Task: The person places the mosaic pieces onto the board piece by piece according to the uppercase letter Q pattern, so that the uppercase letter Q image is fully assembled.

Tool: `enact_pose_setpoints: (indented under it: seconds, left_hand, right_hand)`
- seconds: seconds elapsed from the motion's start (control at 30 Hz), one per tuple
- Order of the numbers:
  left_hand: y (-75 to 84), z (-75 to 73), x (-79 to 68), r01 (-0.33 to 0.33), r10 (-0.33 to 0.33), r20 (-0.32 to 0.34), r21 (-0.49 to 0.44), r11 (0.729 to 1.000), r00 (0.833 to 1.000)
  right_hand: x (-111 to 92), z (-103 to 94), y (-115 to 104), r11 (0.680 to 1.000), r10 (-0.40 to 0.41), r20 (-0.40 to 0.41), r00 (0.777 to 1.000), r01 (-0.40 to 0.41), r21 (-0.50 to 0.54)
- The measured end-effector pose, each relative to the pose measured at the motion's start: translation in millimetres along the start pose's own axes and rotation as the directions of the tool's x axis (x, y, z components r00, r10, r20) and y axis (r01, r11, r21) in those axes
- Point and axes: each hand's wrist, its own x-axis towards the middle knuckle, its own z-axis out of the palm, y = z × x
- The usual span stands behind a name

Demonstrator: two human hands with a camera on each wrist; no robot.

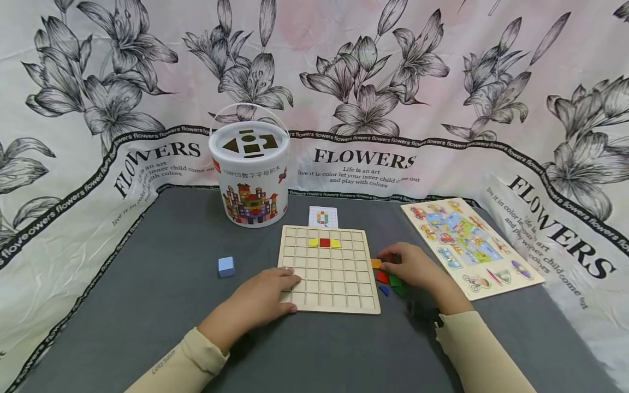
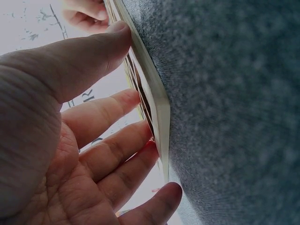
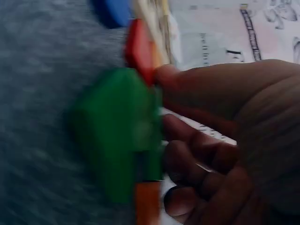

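Note:
A square wooden grid board [image 1: 326,278] lies on the table with a red square tile [image 1: 325,242] between two yellow pieces [image 1: 314,242] in an upper row. My left hand [image 1: 260,297] rests on the board's left edge, fingers spread and relaxed over it, thumb near the front corner. Beside the right edge, my right hand [image 1: 410,265] has thumb and forefinger at the end of an orange block [image 1: 375,263]. Under that hand lie a red block [image 1: 382,277], green blocks [image 1: 397,285] and a blue piece [image 1: 384,291]. The right wrist view is blurred around the green block [image 3: 112,131].
A small card [image 1: 322,216] with a coloured pattern lies behind the board. A white lidded bucket [image 1: 250,174] stands back left, and a light blue cube [image 1: 226,266] sits left of the board. A picture puzzle board [image 1: 469,245] lies at the right, close to the right hand.

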Motion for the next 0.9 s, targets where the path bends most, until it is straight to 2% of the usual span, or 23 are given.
enact_pose_setpoints:
  seconds: [0.2,0.63,0.9]
  left_hand:
    - [-0.6,1.1,0.8,0.0,0.0,0.009,0.005,1.0,1.0]
    - [0.5,-0.4,0.0,-0.007,0.006,0.013,0.012,1.0,1.0]
    - [-0.4,0.5,0.7,-0.005,0.004,0.014,0.016,1.0,1.0]
  right_hand:
    - [0.6,8.9,-0.1,1.0,0.001,-0.035,0.999,-0.001,0.004]
    - [2.2,10.7,-5.7,1.0,0.019,-0.049,0.999,-0.019,0.01]
    - [-1.3,3.7,-1.0,0.999,0.03,-0.018,0.999,-0.03,0.027]
